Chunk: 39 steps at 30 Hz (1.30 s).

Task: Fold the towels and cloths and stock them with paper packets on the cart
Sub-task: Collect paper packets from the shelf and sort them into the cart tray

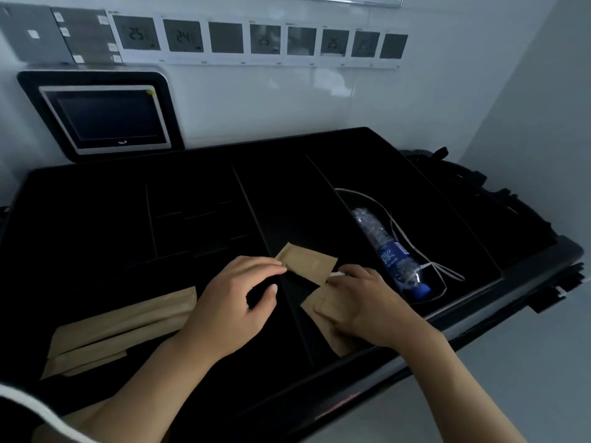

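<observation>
Two hands, left (pixel 238 306) and right (pixel 361 302), are working over one cart (pixel 96 219). Two brown packets (pixel 308 260) are lying at the fingertips, one between the hands and one (pixel 329 310) under the right. Several long packets (pixel 121 327), number unclear, are sitting left of the left hand. One bottle (pixel 388 251) is lying right of the right hand.

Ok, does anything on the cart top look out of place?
Yes: a crumpled plastic water bottle with a blue cap lies in the right compartment of the cart beside a loose white cord; neither is a packet or cloth.
</observation>
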Each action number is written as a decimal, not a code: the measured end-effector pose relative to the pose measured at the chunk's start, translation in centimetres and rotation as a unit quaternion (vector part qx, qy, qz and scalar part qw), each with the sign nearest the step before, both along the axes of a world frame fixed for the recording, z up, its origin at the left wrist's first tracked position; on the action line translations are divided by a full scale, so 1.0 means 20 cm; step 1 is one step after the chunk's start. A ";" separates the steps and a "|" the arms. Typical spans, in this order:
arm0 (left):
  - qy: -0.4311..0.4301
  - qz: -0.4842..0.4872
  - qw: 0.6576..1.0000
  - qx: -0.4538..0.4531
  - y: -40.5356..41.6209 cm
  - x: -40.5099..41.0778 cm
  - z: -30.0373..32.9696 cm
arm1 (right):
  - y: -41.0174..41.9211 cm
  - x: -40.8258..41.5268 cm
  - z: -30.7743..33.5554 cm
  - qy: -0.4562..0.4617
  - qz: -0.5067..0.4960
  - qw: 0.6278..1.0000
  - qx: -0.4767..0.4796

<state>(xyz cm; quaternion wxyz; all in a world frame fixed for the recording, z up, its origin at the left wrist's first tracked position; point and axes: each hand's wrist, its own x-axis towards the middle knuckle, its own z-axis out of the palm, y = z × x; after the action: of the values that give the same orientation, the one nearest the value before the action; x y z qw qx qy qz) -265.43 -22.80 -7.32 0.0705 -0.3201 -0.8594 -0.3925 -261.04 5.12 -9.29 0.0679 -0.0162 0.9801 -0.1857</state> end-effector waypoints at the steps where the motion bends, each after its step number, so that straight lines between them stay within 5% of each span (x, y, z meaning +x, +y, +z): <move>1: -0.007 -0.003 1.000 0.005 0.00 0.00 0.00 | 0.00 -0.01 -0.01 -0.002 -0.002 1.000 0.003; 16: -0.020 0.002 0.998 0.055 0.00 -0.01 0.01 | -0.02 0.00 0.04 0.179 -0.094 0.968 -0.148; 28: -0.062 0.027 0.994 0.086 -0.01 -0.02 0.00 | -0.20 -0.07 0.17 0.049 0.033 0.925 -0.375; 35: -0.013 0.058 0.993 0.105 -0.02 -0.04 0.01 | -0.21 -0.13 0.19 0.037 0.066 0.913 -0.401; 39: 0.000 0.089 0.989 0.121 -0.03 -0.04 0.02 | -0.08 -0.22 0.15 0.093 0.005 0.953 -0.290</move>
<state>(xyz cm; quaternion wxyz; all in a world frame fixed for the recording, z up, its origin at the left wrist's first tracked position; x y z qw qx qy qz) -266.31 -23.33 -6.88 0.1437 -0.2311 -0.8306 -0.4858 -265.39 3.59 -6.33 -0.0306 -0.0578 0.8861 -0.4588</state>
